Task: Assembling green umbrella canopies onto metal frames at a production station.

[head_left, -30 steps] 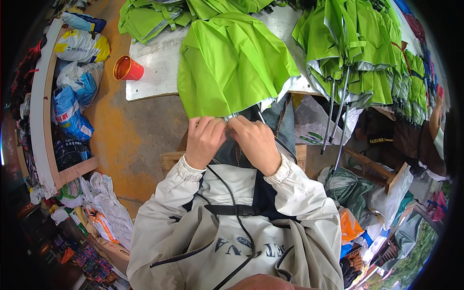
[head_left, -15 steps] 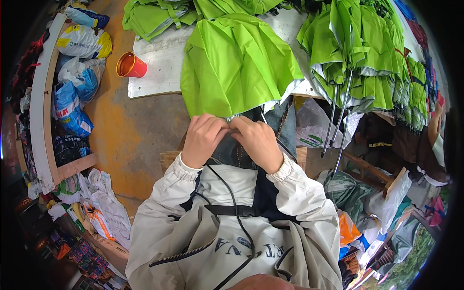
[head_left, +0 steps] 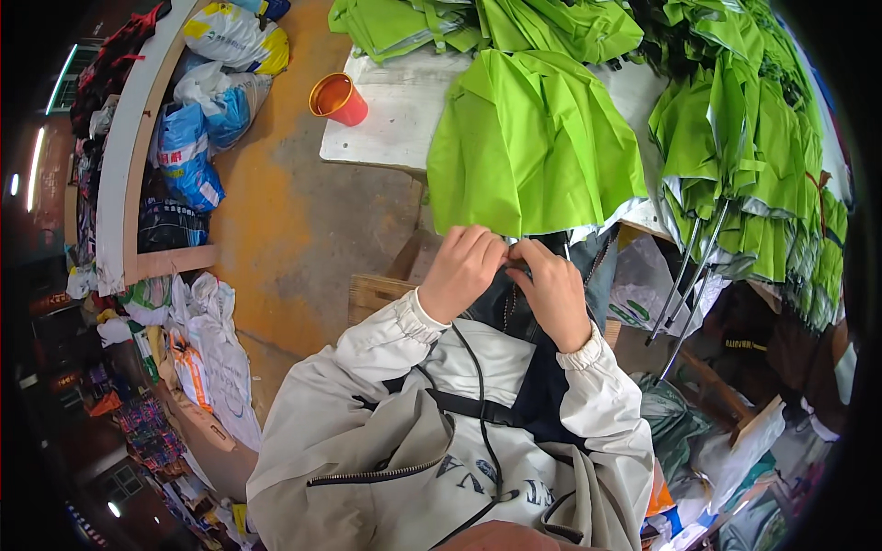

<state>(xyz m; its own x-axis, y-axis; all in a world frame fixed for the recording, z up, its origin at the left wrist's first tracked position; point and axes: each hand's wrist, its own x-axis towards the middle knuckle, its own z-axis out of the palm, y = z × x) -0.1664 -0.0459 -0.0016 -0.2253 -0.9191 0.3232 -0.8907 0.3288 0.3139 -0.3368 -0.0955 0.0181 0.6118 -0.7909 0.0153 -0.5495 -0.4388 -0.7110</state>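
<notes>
A bright green umbrella with a silvery underside lies part-folded over the near edge of the white table, its hem hanging toward me. At that hem my left hand pinches the fabric edge with thumb and fingers together. Close beside it, fingertips almost touching, my right hand pinches the same edge. Whatever small part sits between the fingertips is hidden. Part of a thin metal shaft shows just right of my right hand, under the canopy.
The white table carries a red cup at its left corner and more green umbrellas at the back. A bunch of green umbrellas hangs at the right, shafts pointing down. Stuffed plastic bags lie at the left.
The view has swung, so the table, umbrella and hands appear farther right and slightly lower. Both hands stay at the umbrella's hem, fingers shifting slightly.
</notes>
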